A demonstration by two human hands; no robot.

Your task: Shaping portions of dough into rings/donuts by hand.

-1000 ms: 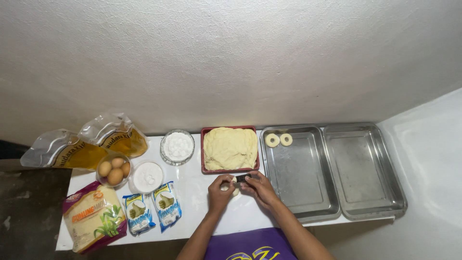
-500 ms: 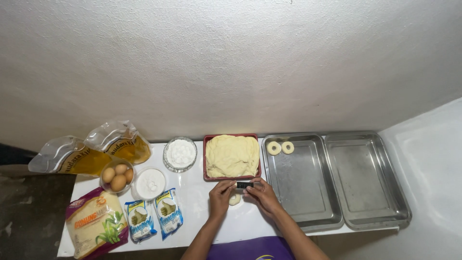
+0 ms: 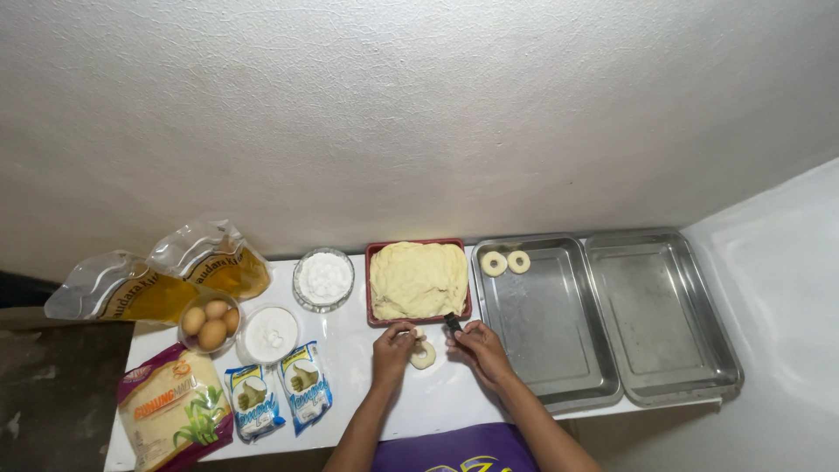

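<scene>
Nearest to us, our left hand [image 3: 391, 349] rests on the white table [image 3: 437, 398] with its fingers curled, the fingertips touching the left edge of a pale dough ring [image 3: 424, 356] that lies flat on the tabletop between our two hands. Our right hand [image 3: 479, 343] sits just to the right of the ring, thumb and forefinger pinching a small dark cutter [image 3: 452, 322] held just above the table near the ring's upper right side.

To the left along the near edge lie two small blue-and-white packets [image 3: 278, 398] side by side and a larger yellow bag [image 3: 173, 409] with green leaves printed on it.

Just beyond our hands stands a red tray [image 3: 375, 284] filled with a slab of yellowish dough [image 3: 418, 279]. Left of it we see a glass bowl of white powder [image 3: 323, 278], a white lidded tub [image 3: 268, 333], a bowl of brown eggs [image 3: 210, 321] and two pouches of golden oil [image 3: 166, 280].

To the right sit two steel baking pans, touching each other. The nearer pan [image 3: 546, 328] holds two finished dough rings [image 3: 506, 262] in its far left corner; the far pan [image 3: 660, 315] lies beside it. A rough white wall [image 3: 419, 114] rises behind.
</scene>
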